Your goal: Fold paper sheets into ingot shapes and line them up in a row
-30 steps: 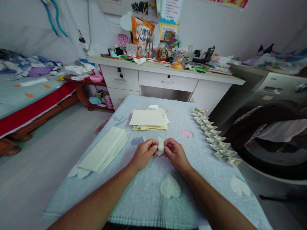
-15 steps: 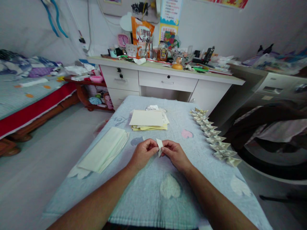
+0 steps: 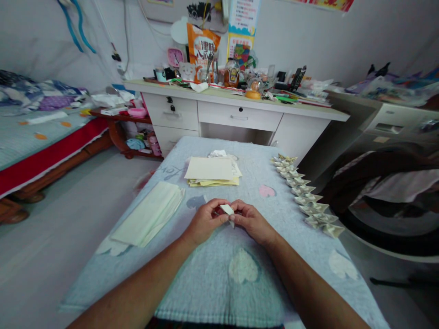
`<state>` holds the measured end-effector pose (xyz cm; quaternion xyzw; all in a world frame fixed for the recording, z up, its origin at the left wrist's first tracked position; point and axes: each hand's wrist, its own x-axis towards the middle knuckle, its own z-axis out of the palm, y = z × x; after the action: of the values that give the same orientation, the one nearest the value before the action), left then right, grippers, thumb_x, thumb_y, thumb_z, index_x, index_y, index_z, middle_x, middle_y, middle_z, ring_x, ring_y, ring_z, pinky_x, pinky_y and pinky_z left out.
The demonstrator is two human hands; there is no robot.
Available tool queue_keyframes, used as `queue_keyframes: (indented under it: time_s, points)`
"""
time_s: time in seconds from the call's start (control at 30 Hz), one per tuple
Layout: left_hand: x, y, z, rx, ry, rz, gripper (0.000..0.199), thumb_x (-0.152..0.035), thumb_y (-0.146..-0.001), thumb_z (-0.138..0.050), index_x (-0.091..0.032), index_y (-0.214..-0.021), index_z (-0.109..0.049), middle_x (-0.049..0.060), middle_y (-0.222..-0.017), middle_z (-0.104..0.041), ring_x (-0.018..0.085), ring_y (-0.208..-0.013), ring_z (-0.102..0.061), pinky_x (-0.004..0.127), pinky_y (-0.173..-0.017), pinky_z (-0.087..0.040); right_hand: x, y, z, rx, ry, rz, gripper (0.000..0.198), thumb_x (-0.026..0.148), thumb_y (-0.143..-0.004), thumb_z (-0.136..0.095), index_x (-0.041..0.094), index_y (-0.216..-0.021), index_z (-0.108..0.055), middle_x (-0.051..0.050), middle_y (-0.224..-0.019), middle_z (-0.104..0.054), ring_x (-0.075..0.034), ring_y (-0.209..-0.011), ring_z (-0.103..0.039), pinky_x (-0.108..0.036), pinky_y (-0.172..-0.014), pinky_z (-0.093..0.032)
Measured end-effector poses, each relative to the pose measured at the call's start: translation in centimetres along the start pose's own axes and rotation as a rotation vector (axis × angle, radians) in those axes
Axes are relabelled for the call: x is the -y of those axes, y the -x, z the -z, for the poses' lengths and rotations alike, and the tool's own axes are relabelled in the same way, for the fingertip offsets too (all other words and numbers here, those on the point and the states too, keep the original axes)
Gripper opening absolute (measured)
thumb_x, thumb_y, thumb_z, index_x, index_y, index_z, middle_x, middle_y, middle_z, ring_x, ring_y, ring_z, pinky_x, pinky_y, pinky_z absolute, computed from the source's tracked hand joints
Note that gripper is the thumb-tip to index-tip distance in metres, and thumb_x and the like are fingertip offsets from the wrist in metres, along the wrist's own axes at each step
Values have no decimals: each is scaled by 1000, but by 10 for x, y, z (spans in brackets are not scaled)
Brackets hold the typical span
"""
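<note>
Between my two hands is a small folded piece of pale paper (image 3: 227, 209), held above the cloth-covered table. My left hand (image 3: 208, 221) pinches its left side with thumb and fingers. On the other side, my right hand (image 3: 251, 221) is closed on the same paper, its thumb close to the left thumb. The fingers cover much of the lower part. Beyond my hands lies a stack of cream paper sheets (image 3: 210, 169). To the left rests a pile of long, folded pale paper (image 3: 148, 215).
A row of folded paper pieces (image 3: 307, 199) runs along the table's right edge. The blue cloth (image 3: 192, 292) covers the table. Behind stands a white desk (image 3: 240, 114) crowded with items; a washing machine (image 3: 387, 128) is at right and a bed (image 3: 51, 137) at left.
The folded paper has tilted between my fingers, its top end swinging to the left. Both thumbs have come closer together. The stacks and the row look the same.
</note>
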<state>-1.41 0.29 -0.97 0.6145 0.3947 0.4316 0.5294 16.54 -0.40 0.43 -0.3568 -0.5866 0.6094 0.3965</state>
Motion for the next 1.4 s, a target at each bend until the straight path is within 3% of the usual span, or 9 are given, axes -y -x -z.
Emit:
queue_keyframes:
  time_s: [0.27, 0.47, 0.77, 0.87, 1.03, 1.4]
  points:
    - [-15, 2, 1, 106, 196, 53, 33, -34, -76, -67, -14, -103, -63, 2, -79, -62, 12, -68, -56, 25, -64, -47, 3, 3, -3, 58, -52, -59, 32, 47, -79, -66, 17, -88, -60, -1, -80, -62, -11, -67, -48, -22, -62, -38]
    - [-16, 3, 2, 83, 101, 5, 29, -33, -80, -63, -13, -101, -64, 1, -74, -59, 12, -66, -53, 24, -63, -45, 2, 3, -4, 60, -81, -51, 30, 44, -77, -69, 18, -88, -59, -2, -83, -63, -11, -68, -49, -21, -61, -37]
    - [-13, 4, 2, -1, -13, -18, 25, -27, -81, -57, -15, -101, -64, 2, -80, -63, 13, -69, -57, 24, -65, -47, 4, 1, -5, 36, -89, -52, 32, 49, -77, -67, 17, -79, -60, 2, -69, -52, -11, -63, -46, -22, -61, -38]
    - [-16, 6, 1, -32, -120, -93, 29, -23, -81, -57, -17, -108, -63, 4, -89, -64, 15, -78, -59, 26, -70, -47, 4, 1, -6, 32, -58, -44, 33, 50, -78, -66, 18, -77, -59, 2, -69, -50, -11, -64, -45, -23, -62, -38]
    - [-21, 6, 1, -14, -294, -219, 18, -20, -82, -55, -18, -95, -67, 4, -92, -63, 16, -84, -59, 26, -75, -46, 4, 2, -8, 41, -43, -53, 33, 49, -77, -68, 17, -80, -58, 3, -71, -48, -10, -64, -43, -22, -60, -37]
    - [-16, 4, -2, -44, -248, -140, 19, -14, -80, -51, -18, -88, -68, 2, -84, -65, 14, -79, -60, 24, -73, -46, -4, 1, -7, 99, -118, -85, 42, 45, -65, -79, 18, -83, -53, 4, -74, -49, -8, -63, -41, -20, -57, -32]
